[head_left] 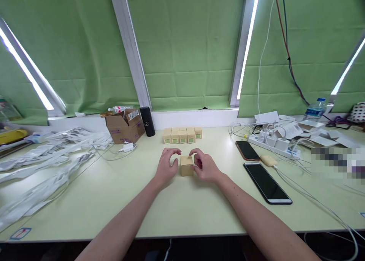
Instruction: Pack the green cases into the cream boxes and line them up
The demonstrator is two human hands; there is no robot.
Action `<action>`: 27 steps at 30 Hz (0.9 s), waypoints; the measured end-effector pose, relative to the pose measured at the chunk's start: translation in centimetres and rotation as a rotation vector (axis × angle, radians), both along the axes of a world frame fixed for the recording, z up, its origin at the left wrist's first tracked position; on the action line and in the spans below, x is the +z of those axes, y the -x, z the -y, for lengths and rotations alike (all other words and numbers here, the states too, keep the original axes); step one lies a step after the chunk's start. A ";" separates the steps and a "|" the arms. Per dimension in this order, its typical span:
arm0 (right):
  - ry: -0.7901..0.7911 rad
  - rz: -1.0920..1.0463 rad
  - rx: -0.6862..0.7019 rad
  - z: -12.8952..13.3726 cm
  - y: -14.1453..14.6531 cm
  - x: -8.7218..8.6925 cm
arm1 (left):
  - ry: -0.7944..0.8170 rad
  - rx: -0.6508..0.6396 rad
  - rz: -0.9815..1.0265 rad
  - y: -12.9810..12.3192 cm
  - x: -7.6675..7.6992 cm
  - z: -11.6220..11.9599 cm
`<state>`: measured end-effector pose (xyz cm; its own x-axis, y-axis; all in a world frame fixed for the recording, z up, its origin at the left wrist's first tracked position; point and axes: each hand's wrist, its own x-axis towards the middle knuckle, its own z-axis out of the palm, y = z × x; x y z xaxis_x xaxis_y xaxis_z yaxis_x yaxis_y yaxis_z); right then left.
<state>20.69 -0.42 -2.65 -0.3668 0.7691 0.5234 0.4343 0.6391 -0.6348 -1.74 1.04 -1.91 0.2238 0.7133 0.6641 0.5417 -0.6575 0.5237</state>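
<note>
A small plain brown cardboard box stands upright on the table between my two hands. My left hand is on its left side, thumb and forefinger curved apart, with a narrow gap to the box. On the other side, my right hand has its forefinger arched by the top edge and its thumb beside the right face; whether it touches the box I cannot tell. Neither hand is closed round it. Behind them, several similar small boxes with green-and-white labels are lined up in a row.
To the right lie a phone, a larger phone, a cream mouse and a power strip with cables. A carton and a black cylinder stand back left. White strips cover the left side.
</note>
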 end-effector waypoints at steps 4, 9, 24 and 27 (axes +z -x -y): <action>0.038 0.077 -0.057 -0.5 -0.2 -0.1 | 0.043 0.030 -0.029 0.0 -0.3 -0.2; 0.145 0.169 -0.398 -1.4 0.1 -0.5 | 0.067 0.032 -0.029 -0.1 -0.1 0.1; 0.118 -0.284 -0.020 -0.6 0.3 -0.8 | 0.143 0.091 -0.083 -0.3 -0.3 0.1; 0.134 -0.242 -0.131 -1.0 0.5 -0.8 | 0.156 0.075 -0.082 -0.2 -0.4 0.1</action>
<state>20.16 0.54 -3.48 -0.1374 0.8697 0.4740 0.3334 0.4913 -0.8047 -1.54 0.93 -2.28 0.2150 0.8230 0.5258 0.6311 -0.5280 0.5683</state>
